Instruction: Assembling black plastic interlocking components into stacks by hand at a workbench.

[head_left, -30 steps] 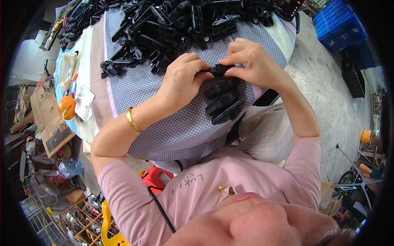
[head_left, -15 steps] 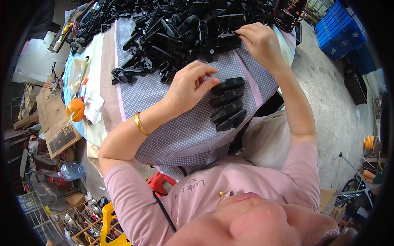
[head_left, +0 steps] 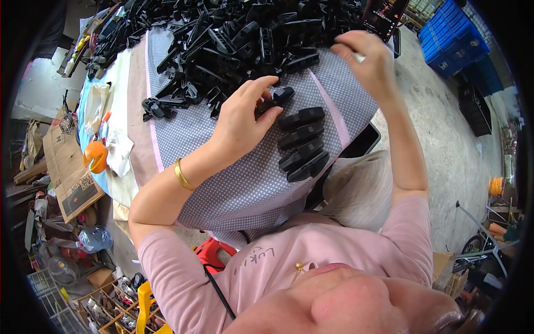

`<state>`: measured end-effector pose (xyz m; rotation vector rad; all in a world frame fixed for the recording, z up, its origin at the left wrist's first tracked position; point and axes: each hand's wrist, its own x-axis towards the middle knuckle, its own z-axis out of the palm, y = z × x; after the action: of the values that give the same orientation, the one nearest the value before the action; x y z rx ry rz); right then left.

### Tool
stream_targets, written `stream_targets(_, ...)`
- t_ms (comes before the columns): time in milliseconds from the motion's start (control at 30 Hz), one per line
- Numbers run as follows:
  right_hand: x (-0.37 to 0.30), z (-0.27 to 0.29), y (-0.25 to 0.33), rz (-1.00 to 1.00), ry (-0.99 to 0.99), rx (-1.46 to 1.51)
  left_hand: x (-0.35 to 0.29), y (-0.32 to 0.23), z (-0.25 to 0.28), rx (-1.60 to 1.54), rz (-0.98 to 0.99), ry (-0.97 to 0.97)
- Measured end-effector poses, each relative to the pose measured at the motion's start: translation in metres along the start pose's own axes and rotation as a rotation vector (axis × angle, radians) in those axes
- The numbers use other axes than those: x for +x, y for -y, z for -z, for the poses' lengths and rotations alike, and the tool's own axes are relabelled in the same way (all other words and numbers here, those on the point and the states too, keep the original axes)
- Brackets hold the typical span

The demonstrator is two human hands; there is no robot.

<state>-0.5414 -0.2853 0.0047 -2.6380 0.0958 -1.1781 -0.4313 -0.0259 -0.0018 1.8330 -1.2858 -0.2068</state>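
A black plastic part (head_left: 283, 96) pokes out from between the thumb and fingers of my left hand (head_left: 245, 117), which is closed on it just above the cloth. Beside that hand, several similar black parts (head_left: 300, 133) lie side by side in a short row. My right hand (head_left: 368, 62) is raised at the right edge of the pile, fingers curled in toward the thumb. A small pale spot shows at its fingers, too small to name. A large heap of loose black plastic parts (head_left: 239, 44) covers the far side of the table.
The table wears a grey dotted cloth (head_left: 222, 183) with pink stripes. At its far right stands a dark printed screen or card (head_left: 384, 16). An orange ball-shaped object (head_left: 95, 157) sits at the left edge. Blue crates (head_left: 453, 39) and a black crate (head_left: 474, 111) stand on the floor.
My left hand now has a black part in its fingers, above the row. My right hand has drawn right, away from the heap, with its fingers curled in. The view has shifted slightly.
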Motion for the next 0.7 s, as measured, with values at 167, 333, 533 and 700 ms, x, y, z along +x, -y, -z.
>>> stream_targets(167, -0.011, -0.001, -0.064, -0.405, 0.241, -0.201, 0.001, -0.001, -0.008, 0.407, -0.226, 0.034)
stream_targets(333, -0.017, -0.008, -0.074, -0.372, 0.178, -0.148, 0.000, -0.006, 0.000, 0.427, -0.124, 0.123)
stream_targets(533, -0.017, 0.000, -0.073, -0.201, 0.086, -0.291, 0.006, -0.001, 0.015, 0.004, 0.210, 0.146)
stream_targets(700, -0.010, 0.004, -0.050, -0.047, -0.168, -0.187, 0.002, -0.008, 0.013, 0.256, 0.072, 0.160)
